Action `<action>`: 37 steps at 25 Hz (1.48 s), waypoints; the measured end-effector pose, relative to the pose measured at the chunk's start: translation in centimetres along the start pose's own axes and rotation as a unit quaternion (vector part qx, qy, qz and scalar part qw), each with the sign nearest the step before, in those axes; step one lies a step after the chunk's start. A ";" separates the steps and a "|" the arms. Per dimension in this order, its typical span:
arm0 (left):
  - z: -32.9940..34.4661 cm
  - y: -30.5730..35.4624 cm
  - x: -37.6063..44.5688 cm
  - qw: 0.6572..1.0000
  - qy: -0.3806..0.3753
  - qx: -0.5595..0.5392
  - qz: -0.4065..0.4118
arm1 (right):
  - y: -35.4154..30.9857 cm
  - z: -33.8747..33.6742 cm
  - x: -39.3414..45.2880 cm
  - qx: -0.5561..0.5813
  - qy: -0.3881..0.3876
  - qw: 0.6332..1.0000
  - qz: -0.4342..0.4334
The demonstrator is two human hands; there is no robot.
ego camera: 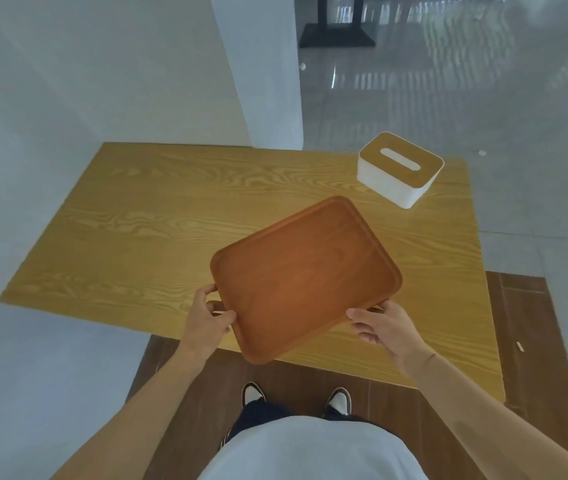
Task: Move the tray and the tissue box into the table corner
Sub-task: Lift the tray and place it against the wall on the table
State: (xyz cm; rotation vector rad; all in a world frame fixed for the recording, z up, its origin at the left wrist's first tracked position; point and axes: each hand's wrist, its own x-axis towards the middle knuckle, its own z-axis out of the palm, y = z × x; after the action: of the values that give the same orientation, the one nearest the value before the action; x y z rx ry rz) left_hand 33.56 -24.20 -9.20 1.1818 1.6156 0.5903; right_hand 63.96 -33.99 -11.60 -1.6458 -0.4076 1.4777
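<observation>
A reddish-brown wooden tray [305, 275] hangs tilted over the near part of the light wooden table [144, 216], turned diagonally to the table's edges. My left hand [208, 318] grips the tray's near-left edge. My right hand [384, 323] holds its near-right edge, fingers under the rim. The tray is empty. A white tissue box with a wooden lid and an oval slot [399, 168] stands at the table's far right corner, apart from the tray and from both hands.
White walls run along the table's left side, with a white pillar [261, 71] at its far edge. A dark wooden bench or floor panel [525, 323] lies under the table's near right side. Glossy grey floor stretches to the right; a black table base [338, 32] stands far back.
</observation>
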 end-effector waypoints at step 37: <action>-35.7 -8.7 16.2 0.993 0.114 -0.033 -0.027 | -3.3 41.1 10.2 -0.096 -0.104 0.990 -0.002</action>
State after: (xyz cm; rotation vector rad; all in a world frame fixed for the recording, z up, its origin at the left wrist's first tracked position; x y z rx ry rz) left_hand -2.88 -7.22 -10.02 1.0476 1.8000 0.7613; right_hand 29.49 -9.24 -12.58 -1.6404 -0.6885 1.6563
